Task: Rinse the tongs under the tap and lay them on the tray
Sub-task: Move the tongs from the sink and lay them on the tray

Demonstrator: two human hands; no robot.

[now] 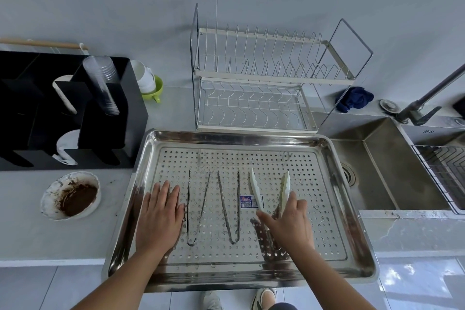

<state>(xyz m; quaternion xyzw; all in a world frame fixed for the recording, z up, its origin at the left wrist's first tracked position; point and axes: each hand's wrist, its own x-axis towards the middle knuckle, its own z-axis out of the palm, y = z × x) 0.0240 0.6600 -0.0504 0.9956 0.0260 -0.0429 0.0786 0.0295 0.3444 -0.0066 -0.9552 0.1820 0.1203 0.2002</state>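
- A perforated steel tray [239, 137] sat on the grey counter [25, 229], just left of the steel sink [382, 171]
- The left hand [159, 214] lay palm down on the left part of the tray floor, fingers straight and close together, grasping nothing
- Its fingers [173, 196] were just beside the left wire tongs [188, 209]; whether they touched could not be told
- The left wire tongs and the middle wire tongs [225, 206] lay flat on the tray floor, side by side and apart, with closed ends toward the person and arms spread away
- The right hand [289, 224] grasped the white plastic tongs [256, 191] near their joined end, fingers curled about the arms and the index finger stretched leftward
- The white plastic tongs were over the right part of the tray, arms spread and scalloped tips pointing away; whether they rested on the floor or hung just above it could not be told
- A small blue and white label [247, 201] showed on the tray floor, partly under one white arm
- The tap [415, 111] stood at the sink's far rim, well apart from all the tongs, and a wire basket [442, 171] sat in the sink's right side
- Behind the tray stood a two-tier wire dish rack [274, 80], with a dark blue cloth [354, 99] to its right
- At the left, a black organiser [130, 121] held a stack of clear cups [103, 83]; white bowls [144, 75] were stacked in a green cup [157, 88] beside it
- A white bowl smeared with brown residue [73, 196] stood on the counter left of the tray
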